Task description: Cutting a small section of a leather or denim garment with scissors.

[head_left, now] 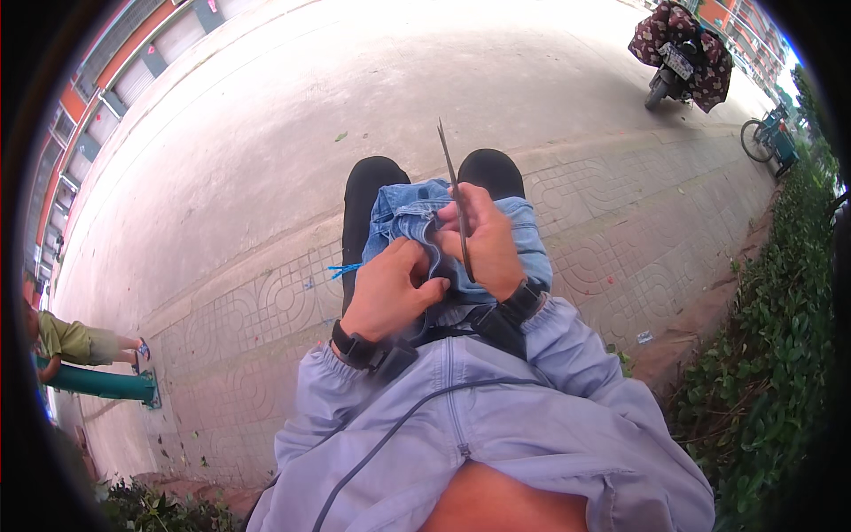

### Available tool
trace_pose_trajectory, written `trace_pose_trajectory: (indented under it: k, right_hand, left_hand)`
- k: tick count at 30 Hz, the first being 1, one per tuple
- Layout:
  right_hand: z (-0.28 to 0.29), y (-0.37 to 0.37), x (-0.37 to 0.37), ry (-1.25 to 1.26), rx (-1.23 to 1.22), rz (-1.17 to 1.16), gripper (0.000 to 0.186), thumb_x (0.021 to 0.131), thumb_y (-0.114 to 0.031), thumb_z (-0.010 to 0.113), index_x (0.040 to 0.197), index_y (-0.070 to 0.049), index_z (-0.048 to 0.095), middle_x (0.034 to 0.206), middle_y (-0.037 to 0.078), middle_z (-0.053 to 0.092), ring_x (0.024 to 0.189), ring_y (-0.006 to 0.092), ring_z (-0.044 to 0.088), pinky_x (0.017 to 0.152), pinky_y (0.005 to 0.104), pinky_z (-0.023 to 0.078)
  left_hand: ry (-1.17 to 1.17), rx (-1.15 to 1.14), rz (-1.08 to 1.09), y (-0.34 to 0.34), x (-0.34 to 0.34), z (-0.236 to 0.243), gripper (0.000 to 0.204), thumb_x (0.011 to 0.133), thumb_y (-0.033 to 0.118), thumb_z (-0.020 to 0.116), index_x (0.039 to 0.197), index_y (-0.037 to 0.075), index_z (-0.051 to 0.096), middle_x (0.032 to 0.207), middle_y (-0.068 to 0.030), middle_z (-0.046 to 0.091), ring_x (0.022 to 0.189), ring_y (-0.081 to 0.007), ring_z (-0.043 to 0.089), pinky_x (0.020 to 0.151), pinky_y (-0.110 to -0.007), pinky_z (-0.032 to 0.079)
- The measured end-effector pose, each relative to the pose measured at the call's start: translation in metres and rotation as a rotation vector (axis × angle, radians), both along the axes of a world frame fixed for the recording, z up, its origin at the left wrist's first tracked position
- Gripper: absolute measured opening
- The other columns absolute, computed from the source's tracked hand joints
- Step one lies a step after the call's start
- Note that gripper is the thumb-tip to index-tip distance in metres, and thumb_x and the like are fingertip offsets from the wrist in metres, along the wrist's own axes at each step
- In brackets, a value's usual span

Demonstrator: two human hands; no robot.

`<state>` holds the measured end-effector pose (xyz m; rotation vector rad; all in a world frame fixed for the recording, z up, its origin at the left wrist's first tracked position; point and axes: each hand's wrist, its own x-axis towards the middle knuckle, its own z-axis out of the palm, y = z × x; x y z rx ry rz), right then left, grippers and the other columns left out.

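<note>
Blue denim jeans [527,232] lie bunched across my lap, over my black trouser knees [372,177]. My left hand [387,285] is closed on a folded denim edge with pale stitching, thumb and fingers pinching it. My right hand [493,241] is closed around a pair of slim dark scissors [448,155], seen nearly edge-on, their points directed away from me. Its fingertips are also close to the denim edge, and whether they touch it is hidden. Bright blue strands [344,269] stick out at the left of the jeans.
A dark cable [390,427] runs over my lilac jacket. Patterned paving surrounds my legs. A hedge [753,381] borders the right. A scooter with a floral cover [683,58] and a green cycle [773,140] stand far right. At left, a person [75,341] is by a green post [102,381].
</note>
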<state>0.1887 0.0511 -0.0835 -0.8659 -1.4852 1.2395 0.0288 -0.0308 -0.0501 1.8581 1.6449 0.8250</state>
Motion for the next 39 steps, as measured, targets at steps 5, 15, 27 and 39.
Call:
trace_pose_trajectory:
  k: [5, 15, 27, 39]
  right_hand:
    - [-0.013, 0.014, -0.008, -0.129, 0.164, -0.139, 0.051, 0.081, 0.002, 0.069, 0.129, -0.002, 0.051, 0.100, 0.010, 0.067, 0.089, 0.0154, 0.067, 0.078, 0.0291, 0.053]
    - [0.021, 0.025, 0.010, -0.176, 0.446, -0.190, 0.044, 0.079, 0.002, 0.064, 0.122, 0.000, 0.054, 0.087, 0.012, 0.068, 0.072, 0.0218, 0.068, 0.066, 0.0320, 0.054]
    - [0.048, -0.002, -0.006, -0.281, 0.466, -0.100, 0.041, 0.074, 0.001, 0.070, 0.114, -0.005, 0.060, 0.077, 0.014, 0.064, 0.068, 0.0302, 0.067, 0.062, 0.0361, 0.053]
    - [0.051, -0.013, -0.004, -0.285, 0.614, -0.069, 0.043, 0.077, -0.003, 0.072, 0.118, -0.001, 0.060, 0.081, 0.010, 0.062, 0.067, 0.0158, 0.062, 0.060, 0.0287, 0.051]
  left_hand:
    - [-0.089, 0.114, -0.094, 0.004, -0.004, -0.009, 0.019, 0.076, 0.007, 0.071, 0.083, -0.001, 0.055, 0.080, -0.0089, 0.051, 0.073, -0.0219, 0.052, 0.066, -0.034, 0.044]
    - [-0.128, 0.449, 0.134, -0.005, -0.046, 0.008, 0.011, 0.077, -0.005, 0.063, 0.083, 0.000, 0.056, 0.086, -0.0059, 0.056, 0.076, -0.0155, 0.055, 0.068, -0.029, 0.045]
    - [-0.749, 0.126, 0.003, -0.047, -0.025, 0.047, 0.018, 0.096, 0.017, 0.067, 0.096, -0.001, 0.062, 0.085, -0.0035, 0.065, 0.074, -0.0112, 0.064, 0.064, -0.023, 0.049]
    - [-0.962, -0.337, -0.153, -0.014, -0.003, -0.001, 0.040, 0.107, 0.034, 0.047, 0.127, 0.001, 0.058, 0.113, -0.0051, 0.061, 0.107, -0.0132, 0.055, 0.097, -0.029, 0.043]
